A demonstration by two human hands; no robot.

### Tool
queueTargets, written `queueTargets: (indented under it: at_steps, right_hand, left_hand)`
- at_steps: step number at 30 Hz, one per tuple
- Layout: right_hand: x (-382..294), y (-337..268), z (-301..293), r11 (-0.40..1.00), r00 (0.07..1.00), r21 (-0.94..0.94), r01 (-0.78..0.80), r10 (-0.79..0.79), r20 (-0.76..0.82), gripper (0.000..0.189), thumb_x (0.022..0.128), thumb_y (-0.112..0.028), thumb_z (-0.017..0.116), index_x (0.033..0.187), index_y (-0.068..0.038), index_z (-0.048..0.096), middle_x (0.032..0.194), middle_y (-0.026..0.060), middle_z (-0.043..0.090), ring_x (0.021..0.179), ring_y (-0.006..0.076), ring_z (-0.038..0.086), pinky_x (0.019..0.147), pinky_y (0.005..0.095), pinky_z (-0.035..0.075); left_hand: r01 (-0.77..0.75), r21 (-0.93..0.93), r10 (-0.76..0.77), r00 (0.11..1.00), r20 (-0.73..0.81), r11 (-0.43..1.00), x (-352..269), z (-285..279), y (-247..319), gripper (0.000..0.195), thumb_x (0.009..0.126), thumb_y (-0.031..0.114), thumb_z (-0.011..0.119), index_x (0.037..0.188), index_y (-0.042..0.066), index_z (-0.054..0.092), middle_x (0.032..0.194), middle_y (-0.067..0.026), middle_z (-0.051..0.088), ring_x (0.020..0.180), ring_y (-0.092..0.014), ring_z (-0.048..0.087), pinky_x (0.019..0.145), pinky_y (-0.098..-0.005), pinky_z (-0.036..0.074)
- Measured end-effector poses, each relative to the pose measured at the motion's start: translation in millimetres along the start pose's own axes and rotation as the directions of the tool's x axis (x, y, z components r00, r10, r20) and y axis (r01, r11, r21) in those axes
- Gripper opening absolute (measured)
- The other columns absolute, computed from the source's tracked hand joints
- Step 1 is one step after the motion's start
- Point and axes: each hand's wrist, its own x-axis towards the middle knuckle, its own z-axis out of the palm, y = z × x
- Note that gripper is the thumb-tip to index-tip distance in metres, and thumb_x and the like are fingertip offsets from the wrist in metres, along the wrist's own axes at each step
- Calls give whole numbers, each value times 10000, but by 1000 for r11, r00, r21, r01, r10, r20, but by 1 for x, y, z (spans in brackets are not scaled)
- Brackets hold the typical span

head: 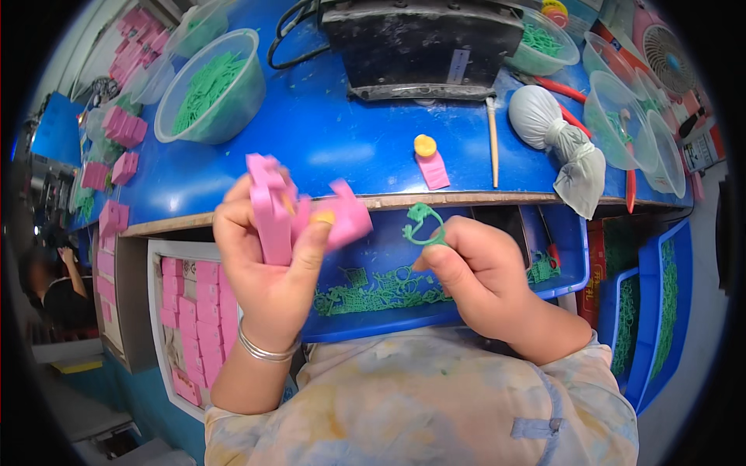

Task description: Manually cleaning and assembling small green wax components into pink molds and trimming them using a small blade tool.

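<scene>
My left hand [271, 256] grips a pink rubber mold [271, 215], its parts spread apart; the right part [348, 215] is blurred. Yellow spots show on the mold near my thumb. To the right, my right hand [475, 268] pinches a green wax ring [427, 226] between thumb and forefinger, apart from the mold. Beneath both hands, a blue plastic drawer [379, 329] holds many green wax pieces [384, 291]. On the blue table ahead lies a small pink block with a yellow knob [431, 163].
A black machine [422, 49] stands at the back. Bowls of green wax [210, 87] are left and right. A brush [493, 143], a tied white cloth pouch [553, 140] and red-handled pliers [562, 88] lie at right. Pink molds [201, 314] fill a tray at lower left. Far left, another person's arm [73, 271] shows.
</scene>
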Motion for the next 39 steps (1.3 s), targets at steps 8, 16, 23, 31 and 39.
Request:
queueTargets:
  at_steps: [8, 16, 23, 31, 39]
  right_hand:
    - [-4, 8, 8, 770, 950, 557, -311, 235, 205, 270, 985, -206, 414, 883, -1, 558, 650, -21, 415, 579, 57, 357, 532, 228, 320]
    - [-6, 12, 11, 666, 934, 655, -357, 245, 260, 270, 990, -190, 401, 927, -7, 589, 609, -54, 383, 545, 29, 318, 508, 197, 276]
    - [-5, 13, 17, 909, 977, 381, -168, 104, 185, 211, 946, -150, 430, 864, -12, 568, 644, 43, 488, 601, 159, 465, 562, 299, 389]
    - [-5, 19, 22, 993, 985, 110, -47, 28, 171, 227, 917, -134, 446, 738, -14, 516, 641, 73, 533, 566, 217, 479, 553, 329, 402]
    - [-4, 37, 31, 666, 786, 440, -603, 402, 469, 298, 948, -213, 450, 725, -39, 546, 613, -19, 468, 603, 47, 427, 540, 219, 358]
  left_hand:
    - [-11, 201, -29, 981, 193, 980, 32, 0, -23, 451, 827, -64, 543, 1253, 9, 414, 1382, -187, 362, 1294, -261, 362, 1066, -346, 282]
    - [-126, 535, 98, 992, 81, 835, 29, -4, -14, 371, 826, 1, 597, 1177, 2, 478, 1206, -146, 494, 1125, -207, 482, 948, -318, 393]
    - [491, -345, -342, 846, 410, 800, -23, 19, 25, 236, 797, -45, 653, 1020, -18, 579, 1000, -73, 533, 850, -130, 552, 683, -224, 449]
    - [85, -7, -79, 960, 270, 996, -36, 20, 15, 141, 751, -57, 664, 867, 13, 626, 881, -82, 577, 744, -165, 561, 627, -261, 443]
    - [-330, 161, 261, 903, 340, 930, -30, 9, 25, 209, 681, -28, 698, 876, 28, 649, 797, -81, 563, 679, -221, 537, 593, -304, 426]
